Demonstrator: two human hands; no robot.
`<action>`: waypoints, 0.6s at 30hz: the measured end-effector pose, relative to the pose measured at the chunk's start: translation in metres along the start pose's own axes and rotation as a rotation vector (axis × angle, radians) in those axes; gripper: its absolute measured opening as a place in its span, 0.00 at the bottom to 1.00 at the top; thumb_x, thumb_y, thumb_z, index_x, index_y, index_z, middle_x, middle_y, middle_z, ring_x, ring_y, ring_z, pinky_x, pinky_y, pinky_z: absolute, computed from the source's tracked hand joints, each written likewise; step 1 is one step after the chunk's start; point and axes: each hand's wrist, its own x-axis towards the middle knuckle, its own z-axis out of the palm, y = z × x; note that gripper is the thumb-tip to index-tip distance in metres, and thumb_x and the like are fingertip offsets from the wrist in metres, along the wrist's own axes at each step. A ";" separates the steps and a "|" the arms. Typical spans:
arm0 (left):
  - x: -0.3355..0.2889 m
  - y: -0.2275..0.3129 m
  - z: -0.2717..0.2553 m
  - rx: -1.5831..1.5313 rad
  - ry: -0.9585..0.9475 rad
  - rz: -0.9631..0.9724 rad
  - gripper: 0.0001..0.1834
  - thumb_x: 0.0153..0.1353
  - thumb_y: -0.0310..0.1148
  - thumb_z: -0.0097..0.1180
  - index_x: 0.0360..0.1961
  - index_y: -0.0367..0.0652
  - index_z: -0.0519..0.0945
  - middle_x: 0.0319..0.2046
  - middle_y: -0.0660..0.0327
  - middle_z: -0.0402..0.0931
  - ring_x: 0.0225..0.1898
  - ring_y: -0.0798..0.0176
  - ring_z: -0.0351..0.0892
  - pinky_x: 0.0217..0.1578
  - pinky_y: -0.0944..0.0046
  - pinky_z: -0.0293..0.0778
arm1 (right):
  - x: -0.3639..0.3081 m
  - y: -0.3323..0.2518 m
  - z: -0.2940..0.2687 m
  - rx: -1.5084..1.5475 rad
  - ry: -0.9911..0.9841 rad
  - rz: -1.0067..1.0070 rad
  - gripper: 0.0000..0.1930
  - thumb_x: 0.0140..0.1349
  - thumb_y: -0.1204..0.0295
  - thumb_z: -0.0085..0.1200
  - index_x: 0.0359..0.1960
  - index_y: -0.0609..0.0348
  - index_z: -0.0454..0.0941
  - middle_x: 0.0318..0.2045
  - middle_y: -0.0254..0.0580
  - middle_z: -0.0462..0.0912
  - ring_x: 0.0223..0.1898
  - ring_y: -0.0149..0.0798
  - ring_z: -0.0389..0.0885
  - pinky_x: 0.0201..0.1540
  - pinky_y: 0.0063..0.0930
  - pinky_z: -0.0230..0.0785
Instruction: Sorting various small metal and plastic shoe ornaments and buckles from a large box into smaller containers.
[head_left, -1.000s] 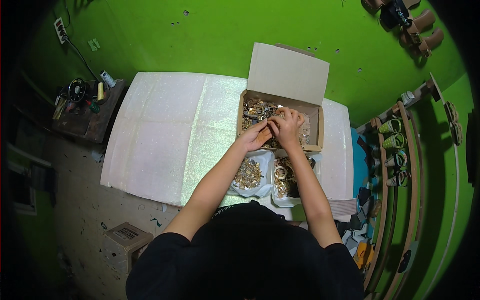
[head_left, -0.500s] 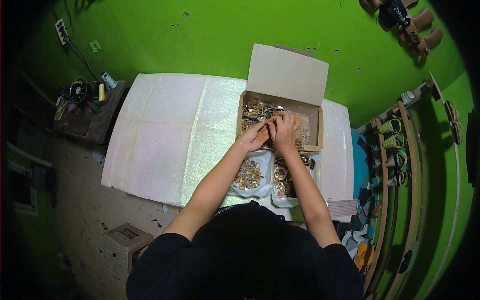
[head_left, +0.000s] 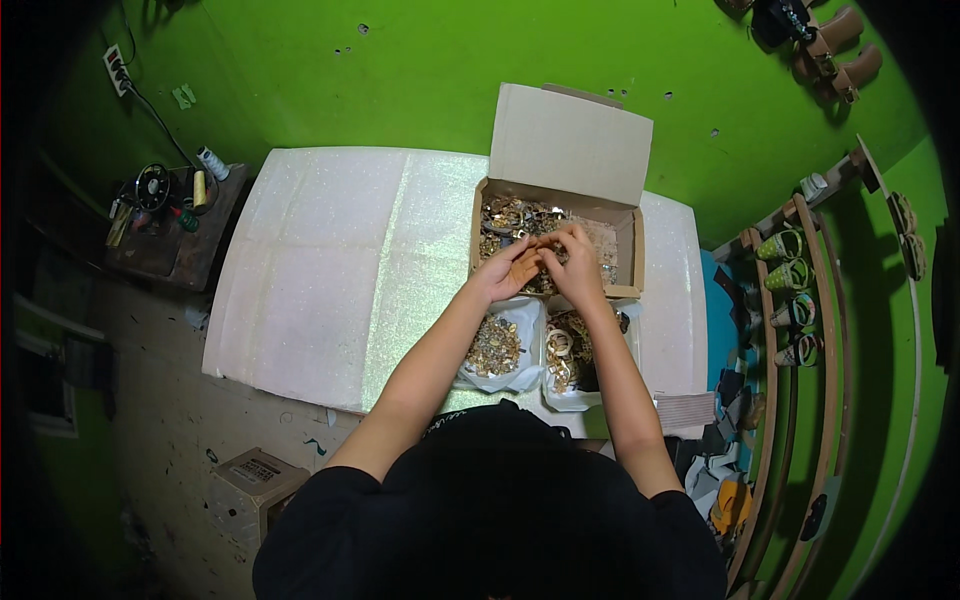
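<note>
An open cardboard box (head_left: 627,245) stands on the table, with small metal fittings (head_left: 515,216) heaped mostly in its left part. Over its front edge, my left hand (head_left: 510,272) is turned palm up with the fingers stretched out. My right hand (head_left: 574,266) is just beside it, thumb and fingertips pinched together above the left fingers; anything between them is too small to make out. Nearer me are two plastic-lined containers. The left one holds small gold and silver pieces (head_left: 494,347); the right one, partly behind my right forearm, holds larger rings and buckles (head_left: 562,348).
A glittery white cover (head_left: 310,260) lies over the table. At the left stands a small dark table (head_left: 180,250) with thread spools. Sandals hang on a wooden rack (head_left: 800,300) at the right, above scraps of material. A carton (head_left: 250,490) sits on the floor.
My right hand has turned slightly, its fingers now more pinched near the left fingers. The left hand has barely moved. The view has shifted a little.
</note>
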 end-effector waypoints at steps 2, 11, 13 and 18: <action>0.001 -0.006 0.006 -0.005 0.108 0.042 0.14 0.62 0.35 0.40 0.44 0.37 0.67 0.38 0.56 0.72 0.39 0.63 0.74 0.42 0.65 0.73 | 0.005 0.003 0.006 -0.127 0.101 -0.042 0.07 0.43 0.73 0.56 0.26 0.61 0.76 0.29 0.43 0.71 0.35 0.44 0.71 0.37 0.33 0.65; -0.003 -0.003 0.008 -0.016 0.120 0.054 0.18 0.63 0.41 0.37 0.43 0.37 0.68 0.36 0.58 0.72 0.40 0.63 0.73 0.42 0.65 0.72 | 0.001 0.014 0.018 -0.124 0.112 -0.097 0.06 0.42 0.72 0.57 0.23 0.59 0.77 0.29 0.42 0.72 0.36 0.45 0.68 0.39 0.34 0.63; -0.007 -0.001 0.018 -0.061 -0.019 0.024 0.27 0.63 0.49 0.29 0.47 0.35 0.67 0.40 0.55 0.72 0.42 0.60 0.73 0.43 0.62 0.71 | -0.004 0.005 0.007 -0.108 0.002 -0.061 0.07 0.41 0.71 0.57 0.23 0.58 0.77 0.31 0.42 0.72 0.38 0.46 0.67 0.42 0.35 0.61; -0.010 -0.001 0.034 0.021 0.179 -0.010 0.36 0.61 0.56 0.19 0.50 0.35 0.66 0.44 0.51 0.70 0.46 0.55 0.70 0.46 0.58 0.68 | -0.012 -0.010 -0.015 -0.174 -0.384 -0.044 0.10 0.40 0.67 0.59 0.25 0.56 0.78 0.38 0.40 0.71 0.46 0.46 0.60 0.50 0.39 0.53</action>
